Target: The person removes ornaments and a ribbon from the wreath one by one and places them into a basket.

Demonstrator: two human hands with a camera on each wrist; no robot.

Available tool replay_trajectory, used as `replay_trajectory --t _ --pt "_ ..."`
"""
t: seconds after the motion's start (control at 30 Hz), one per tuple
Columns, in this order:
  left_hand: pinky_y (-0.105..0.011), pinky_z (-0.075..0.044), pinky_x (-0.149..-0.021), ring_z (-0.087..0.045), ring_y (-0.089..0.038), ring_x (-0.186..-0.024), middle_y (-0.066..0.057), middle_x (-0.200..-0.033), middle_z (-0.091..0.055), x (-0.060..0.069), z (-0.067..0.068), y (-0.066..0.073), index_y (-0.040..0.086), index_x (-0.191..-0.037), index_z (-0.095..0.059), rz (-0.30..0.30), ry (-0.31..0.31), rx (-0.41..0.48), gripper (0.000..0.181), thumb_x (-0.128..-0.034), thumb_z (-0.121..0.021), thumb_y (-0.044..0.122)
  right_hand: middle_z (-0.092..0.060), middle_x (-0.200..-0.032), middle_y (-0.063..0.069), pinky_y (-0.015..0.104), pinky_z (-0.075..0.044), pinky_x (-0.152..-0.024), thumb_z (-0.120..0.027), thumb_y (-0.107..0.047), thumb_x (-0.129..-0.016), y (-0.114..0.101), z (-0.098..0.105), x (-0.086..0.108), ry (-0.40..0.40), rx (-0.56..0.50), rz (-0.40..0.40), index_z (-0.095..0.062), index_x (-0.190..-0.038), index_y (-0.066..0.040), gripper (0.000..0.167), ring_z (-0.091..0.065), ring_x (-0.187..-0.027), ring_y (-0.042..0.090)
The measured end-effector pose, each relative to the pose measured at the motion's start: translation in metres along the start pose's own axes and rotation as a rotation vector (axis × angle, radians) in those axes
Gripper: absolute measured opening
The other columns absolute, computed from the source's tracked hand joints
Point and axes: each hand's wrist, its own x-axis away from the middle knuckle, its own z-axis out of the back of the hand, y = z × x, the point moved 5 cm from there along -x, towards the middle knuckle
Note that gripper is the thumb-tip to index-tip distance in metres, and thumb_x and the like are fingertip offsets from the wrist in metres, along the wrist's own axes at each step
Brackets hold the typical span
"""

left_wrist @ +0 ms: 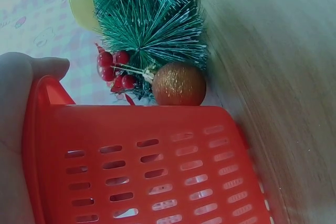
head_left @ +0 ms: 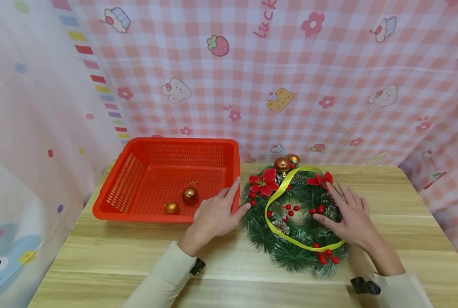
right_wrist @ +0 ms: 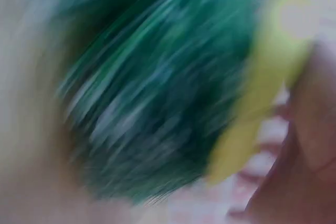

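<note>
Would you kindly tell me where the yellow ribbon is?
In the head view, the yellow ribbon lies on the wreath, right of the red basket.

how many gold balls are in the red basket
2: a shiny gold ball and, left of it, a textured gold ball, both near the front of the red basket; the left hand may hide others.

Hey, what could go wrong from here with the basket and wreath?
The two gold baubles lying in the red basket might roll if the left hand at its rim tips it. The yellow ribbon, draped over the wreath, could shift or snag. The right hand, close to a red flower, might crush or dislodge it.
</note>
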Motion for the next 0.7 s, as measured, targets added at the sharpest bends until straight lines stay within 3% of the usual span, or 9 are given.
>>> replay_trajectory --t 0.17,0.3,0.37,0.53,0.7 --pt "-0.035 -0.049 -0.066 -0.067 -0.031 -0.096 -0.006 -0.150 -0.048 -0.001 0.003 0.000 0.029 -0.160 -0.011 0.016 0.002 0.003 0.079 -0.0970 -0.040 0.065 0.003 -0.159 0.035 0.081 -0.009 -0.100 -0.061 -0.049 -0.095 -0.016 0.010 0.013 0.014 -0.129 -0.261 -0.005 -0.160 -0.008 0.095 -0.007 -0.137 0.066" --pt "-0.040 -0.052 -0.074 -0.066 -0.034 -0.103 -0.007 -0.150 -0.048 -0.001 0.004 -0.002 0.028 -0.160 -0.013 0.027 0.006 0.014 0.079 -0.0969 -0.042 0.064 0.007 -0.156 0.039 0.081 -0.019 -0.098 -0.056 -0.060 -0.093 -0.020 -0.008 0.019 -0.042 -0.175 -0.441 0.003 -0.159 -0.006 0.104 -0.008 -0.135 0.069" --pt "-0.040 -0.052 -0.072 -0.066 -0.034 -0.102 -0.007 -0.149 -0.049 -0.001 0.003 -0.001 0.028 -0.160 -0.013 0.024 0.004 0.015 0.078 -0.0970 -0.042 0.064 0.008 -0.156 0.039 0.079 -0.021 -0.100 -0.055 -0.064 -0.091 -0.020 -0.019 0.019 -0.058 -0.182 -0.504 0.007 -0.159 -0.008 0.107 -0.008 -0.136 0.068" --pt "-0.037 -0.051 -0.068 -0.067 -0.033 -0.101 -0.008 -0.149 -0.049 0.000 0.002 0.000 0.028 -0.160 -0.012 0.017 0.005 0.022 0.079 -0.0970 -0.042 0.063 0.013 -0.159 0.034 0.077 -0.023 -0.101 -0.050 -0.071 -0.090 -0.019 -0.035 0.017 -0.009 -0.189 -0.591 0.010 -0.159 -0.014 0.107 -0.005 -0.138 0.066" --pt "-0.040 -0.052 -0.074 -0.066 -0.034 -0.106 -0.008 -0.150 -0.048 0.000 -0.001 0.001 0.028 -0.160 -0.013 0.016 -0.003 0.034 0.079 -0.0969 -0.042 0.064 0.005 -0.161 0.030 0.078 -0.028 -0.096 -0.046 -0.069 -0.093 -0.014 -0.038 0.016 0.051 -0.156 -0.588 0.007 -0.160 -0.017 0.100 -0.011 -0.138 0.065"
